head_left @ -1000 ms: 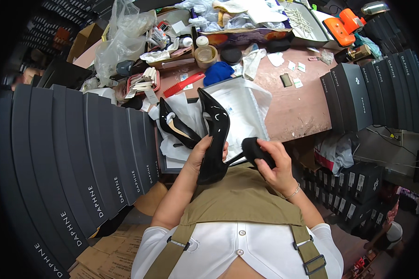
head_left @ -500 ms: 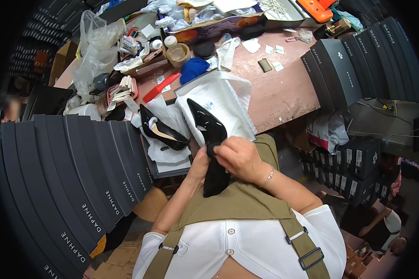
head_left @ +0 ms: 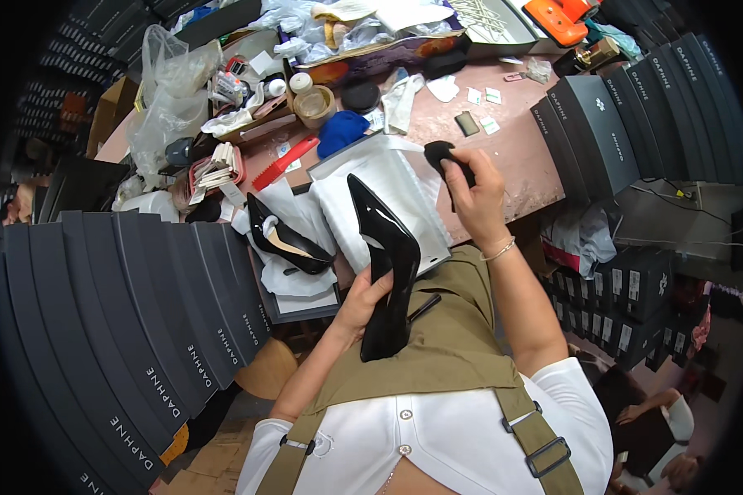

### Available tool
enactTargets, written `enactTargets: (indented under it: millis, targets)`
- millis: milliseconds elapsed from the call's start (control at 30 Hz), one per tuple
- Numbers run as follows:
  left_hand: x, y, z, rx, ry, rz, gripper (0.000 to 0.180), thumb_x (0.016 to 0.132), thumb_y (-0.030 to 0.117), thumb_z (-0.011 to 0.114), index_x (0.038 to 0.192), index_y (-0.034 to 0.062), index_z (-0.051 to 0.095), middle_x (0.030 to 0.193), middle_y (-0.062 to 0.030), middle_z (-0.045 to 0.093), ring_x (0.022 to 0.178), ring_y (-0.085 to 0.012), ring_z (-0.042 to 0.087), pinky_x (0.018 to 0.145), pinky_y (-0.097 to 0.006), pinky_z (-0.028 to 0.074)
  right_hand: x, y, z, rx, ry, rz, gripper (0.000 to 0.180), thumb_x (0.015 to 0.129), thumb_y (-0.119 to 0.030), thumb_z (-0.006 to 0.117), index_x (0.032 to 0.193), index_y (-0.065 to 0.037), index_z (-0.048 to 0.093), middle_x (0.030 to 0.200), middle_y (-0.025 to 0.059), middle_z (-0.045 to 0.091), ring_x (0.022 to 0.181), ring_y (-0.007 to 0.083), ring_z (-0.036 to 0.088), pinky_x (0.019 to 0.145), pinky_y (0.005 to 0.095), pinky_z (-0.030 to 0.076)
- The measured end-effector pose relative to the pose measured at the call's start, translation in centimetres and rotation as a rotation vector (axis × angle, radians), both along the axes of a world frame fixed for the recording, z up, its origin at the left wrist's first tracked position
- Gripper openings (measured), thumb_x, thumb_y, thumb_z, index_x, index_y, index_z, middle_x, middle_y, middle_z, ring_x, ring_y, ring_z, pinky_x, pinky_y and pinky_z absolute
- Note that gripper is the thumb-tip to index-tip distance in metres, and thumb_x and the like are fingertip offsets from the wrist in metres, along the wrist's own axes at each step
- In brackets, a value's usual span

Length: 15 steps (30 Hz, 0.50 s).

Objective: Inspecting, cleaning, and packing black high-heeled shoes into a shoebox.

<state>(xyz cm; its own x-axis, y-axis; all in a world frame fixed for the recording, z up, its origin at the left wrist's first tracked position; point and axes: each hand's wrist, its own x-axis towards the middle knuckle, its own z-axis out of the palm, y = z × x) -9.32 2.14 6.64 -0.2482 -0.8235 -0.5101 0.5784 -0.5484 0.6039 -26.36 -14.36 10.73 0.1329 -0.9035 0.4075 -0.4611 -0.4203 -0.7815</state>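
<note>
My left hand [head_left: 362, 307] grips a glossy black pointed high-heeled shoe [head_left: 401, 247] by its side. The shoe's toe points away from me, its back end rests near my lap, and its thin heel sticks out to the right. My right hand [head_left: 480, 194] is raised over the table edge, closed on a dark soft cloth or pad [head_left: 441, 154], apart from the shoe. A second black high-heeled shoe [head_left: 293, 247] lies on white tissue in an open grey shoebox [head_left: 307, 314]. Beside it is a box lid [head_left: 431, 262] lined with white paper.
Stacked dark shoeboxes [head_left: 153, 330] rise at my left, and more shoeboxes [head_left: 590, 132] stand at the right of the pink table [head_left: 524, 157]. Farther back are a red comb-like brush [head_left: 285, 164], a blue cloth [head_left: 343, 133], a tape roll [head_left: 314, 107] and a cluttered carton [head_left: 363, 62].
My right hand has lifted off the shoe and moved up and right, carrying the dark cloth or pad. The shoe in my left hand has turned, bringing its heel into view.
</note>
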Motion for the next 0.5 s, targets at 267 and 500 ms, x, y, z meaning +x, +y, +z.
enactTargets:
  millis: [267, 500]
  targets:
    - [2.5, -1.2, -2.2, 0.237, 0.467, 0.111, 0.054, 0.098, 0.025, 0.047, 0.145, 0.0047, 0.029, 0.08, -0.0038, 0.056, 0.061, -0.0108, 0.049, 0.053, -0.023, 0.041, -3.2, -10.9, -11.2, 0.099, 0.236, -0.047, 0.039, 0.088, -0.026, 0.063, 0.116, 0.0, 0.057, 0.109, 0.0215, 0.059, 0.105, 0.0367, 0.054, 0.092, 0.0434, 0.042]
    - [3.5, -2.7, -2.1, 0.103, 0.736, 0.23, 0.049, 0.097, 0.018, 0.049, 0.14, 0.0, 0.035, 0.087, -0.0038, 0.057, 0.071, -0.011, 0.054, 0.059, -0.023, 0.048, -1.8, -10.1, -12.3, 0.259, 0.117, 0.099, 0.048, 0.091, -0.026, 0.062, 0.13, -0.002, 0.049, 0.125, 0.0169, 0.052, 0.11, 0.027, 0.053, 0.091, 0.0353, 0.043]
